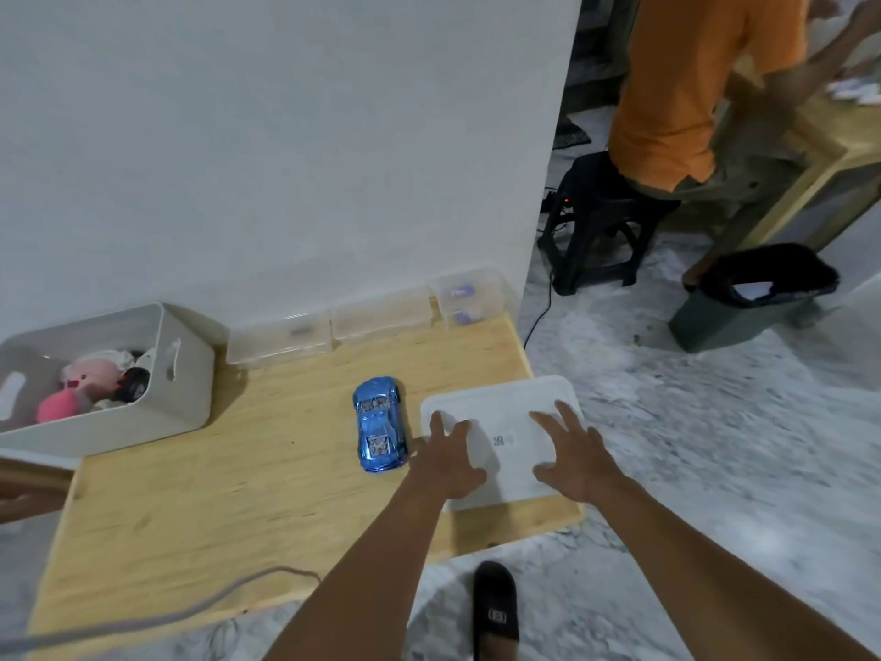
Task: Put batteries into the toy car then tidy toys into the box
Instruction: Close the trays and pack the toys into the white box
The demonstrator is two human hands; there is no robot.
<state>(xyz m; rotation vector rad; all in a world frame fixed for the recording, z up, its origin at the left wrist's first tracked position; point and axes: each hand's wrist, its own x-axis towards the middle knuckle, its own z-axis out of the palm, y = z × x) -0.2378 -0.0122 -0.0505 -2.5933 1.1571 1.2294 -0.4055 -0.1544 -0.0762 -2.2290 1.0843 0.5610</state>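
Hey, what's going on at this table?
A person has both hands spread flat on a white lid at the right end of a wooden table: the left hand near its left edge, the right hand further right. A blue toy car sits untouched just left of the lid. A white box at the far left already holds plush toys.
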